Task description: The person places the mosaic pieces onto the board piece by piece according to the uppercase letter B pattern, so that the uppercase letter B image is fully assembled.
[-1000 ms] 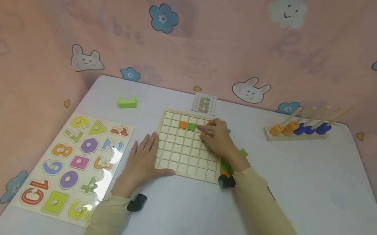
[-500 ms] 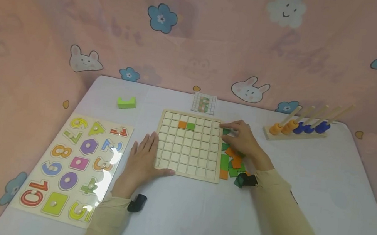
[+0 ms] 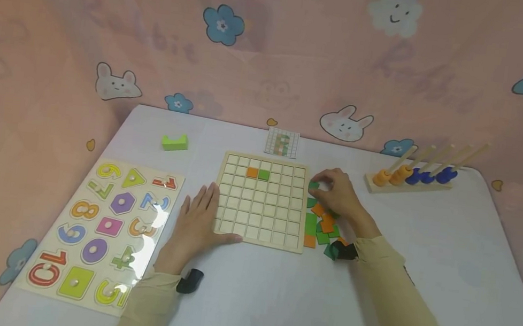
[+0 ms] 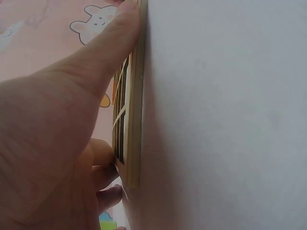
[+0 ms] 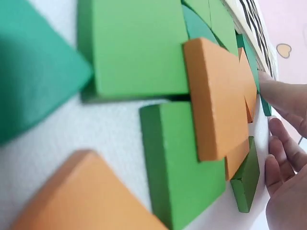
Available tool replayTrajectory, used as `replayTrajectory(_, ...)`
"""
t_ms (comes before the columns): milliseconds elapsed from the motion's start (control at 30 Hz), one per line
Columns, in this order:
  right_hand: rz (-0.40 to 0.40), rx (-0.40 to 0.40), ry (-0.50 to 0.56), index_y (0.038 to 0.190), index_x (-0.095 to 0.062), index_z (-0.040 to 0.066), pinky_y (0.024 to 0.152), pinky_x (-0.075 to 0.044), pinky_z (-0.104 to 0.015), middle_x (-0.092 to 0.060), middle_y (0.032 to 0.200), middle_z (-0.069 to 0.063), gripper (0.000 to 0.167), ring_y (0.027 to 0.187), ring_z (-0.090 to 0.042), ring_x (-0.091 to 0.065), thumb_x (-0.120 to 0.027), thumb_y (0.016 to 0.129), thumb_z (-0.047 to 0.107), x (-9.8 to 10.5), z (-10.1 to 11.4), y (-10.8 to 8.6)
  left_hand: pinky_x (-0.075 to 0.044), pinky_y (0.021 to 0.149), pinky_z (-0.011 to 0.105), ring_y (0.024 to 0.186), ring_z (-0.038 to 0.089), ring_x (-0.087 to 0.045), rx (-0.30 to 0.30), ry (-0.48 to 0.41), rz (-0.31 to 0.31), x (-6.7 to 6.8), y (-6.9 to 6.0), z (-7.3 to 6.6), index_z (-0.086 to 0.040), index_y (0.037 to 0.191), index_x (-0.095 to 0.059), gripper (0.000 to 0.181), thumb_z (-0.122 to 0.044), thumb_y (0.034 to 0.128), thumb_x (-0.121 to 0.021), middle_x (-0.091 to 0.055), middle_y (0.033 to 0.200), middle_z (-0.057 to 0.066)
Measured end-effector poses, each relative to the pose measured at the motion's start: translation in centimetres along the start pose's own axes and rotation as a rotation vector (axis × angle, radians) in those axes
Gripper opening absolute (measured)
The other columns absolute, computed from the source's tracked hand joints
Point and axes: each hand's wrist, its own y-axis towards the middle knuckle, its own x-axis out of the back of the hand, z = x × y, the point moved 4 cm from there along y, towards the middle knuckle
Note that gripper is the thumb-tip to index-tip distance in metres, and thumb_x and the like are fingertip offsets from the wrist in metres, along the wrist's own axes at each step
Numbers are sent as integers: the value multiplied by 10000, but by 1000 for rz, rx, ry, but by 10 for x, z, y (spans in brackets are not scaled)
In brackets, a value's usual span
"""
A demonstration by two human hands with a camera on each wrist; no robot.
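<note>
A square wooden grid board lies on the white table with an orange square tile and a green square tile side by side in its upper cells. My left hand rests along the board's left side, thumb spread along the near edge and fingers straight. Right of the board, my right hand pinches a dark green tile between thumb and forefinger. Beneath and nearer lies a loose pile of green and orange tiles; an orange tile overlaps a green tile in the right wrist view.
A small pattern card lies behind the board. To the left are a number-and-shape knob puzzle and a light green notched block. A peg stand with orange and blue beads stands at the back right.
My right hand has moved right, from over the board beside the green tile to the tile pile, where its fingertips have closed about a dark green tile. The left hand has stayed put.
</note>
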Motion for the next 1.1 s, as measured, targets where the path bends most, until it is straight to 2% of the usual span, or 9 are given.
replayTrajectory(67, 2, 2, 7, 1245, -653, -23, 1201, -385, -624, -563, 1383, -261, 302, 1345, -445, -474, -725, 984, 109, 0, 2, 0, -67, 1342, 614, 1667, 378, -68, 2, -2, 3, 0, 0, 0, 3, 1691, -102, 1359, -696, 783, -831, -90, 1786, 164)
replayTrajectory(167, -4, 19, 24, 1183, -641, -13, 1024, -511, -488, -640, 1209, -219, 236, 1129, -363, -573, -718, 979, 78, 1, 3, 0, -59, 1343, 610, 1669, 372, -61, 5, -3, 8, 0, 1, 0, 0, 1692, -96, 1359, -698, 785, -829, -83, 1787, 159)
replayTrajectory(233, -11, 34, 35, 1179, -644, -17, 914, -504, -402, -650, 1128, -202, 222, 1023, -316, -579, -707, 982, 64, 2, 4, 1, -51, 1344, 606, 1670, 367, -52, 7, -6, 13, -1, 1, 0, -4, 1693, -90, 1360, -700, 786, -827, -74, 1788, 154)
replayTrajectory(300, -19, 40, 49, 1229, -666, -21, 864, -469, -355, -642, 1110, -191, 248, 985, -290, -558, -690, 996, 58, 2, 3, 2, -42, 1345, 605, 1670, 365, -43, 8, -11, 19, -1, 1, 0, -6, 1694, -80, 1360, -697, 790, -825, -65, 1788, 154)
replayTrajectory(433, -38, 42, 82, 1359, -687, 8, 897, -440, -356, -633, 1192, -213, 332, 1037, -294, -521, -649, 1035, 72, 2, 4, 1, -22, 1344, 605, 1671, 361, -22, 7, -23, 31, -1, 1, 0, -9, 1694, -63, 1358, -690, 798, -822, -46, 1788, 152)
replayTrajectory(633, -106, 106, 133, 1215, -757, -10, 791, -463, -282, -693, 1158, -222, 225, 938, -247, -550, -691, 1015, 73, -2, 13, 0, -22, 1343, 609, 1670, 365, -20, 1, -18, 30, -1, 1, -1, -5, 1694, -58, 1356, -690, 803, -818, -41, 1788, 155)
replayTrajectory(833, -85, 98, 255, 1184, -711, -44, 707, -513, -171, -701, 1086, -224, 206, 876, -195, -626, -711, 997, 45, -12, 25, 3, -32, 1341, 616, 1669, 373, -31, 3, -19, 27, 0, 0, 0, 2, 1692, -66, 1352, -680, 804, -823, -49, 1786, 160)
replayTrajectory(967, -99, 92, 245, 1216, -706, -33, 742, -501, -142, -698, 1150, -216, 221, 933, -205, -653, -703, 1006, 35, -18, 32, 6, -31, 1343, 611, 1669, 369, -29, 2, -15, 25, 0, 0, 0, 1, 1692, -65, 1352, -683, 804, -822, -47, 1786, 159)
replayTrajectory(1100, -122, 88, 235, 1155, -734, -19, 786, -503, -157, -735, 1181, -204, 175, 964, -246, -679, -726, 1001, 65, -23, 35, 7, -33, 1344, 606, 1669, 363, -30, 0, -11, 23, 0, 0, 0, -3, 1692, -65, 1355, -690, 802, -820, -48, 1786, 154)
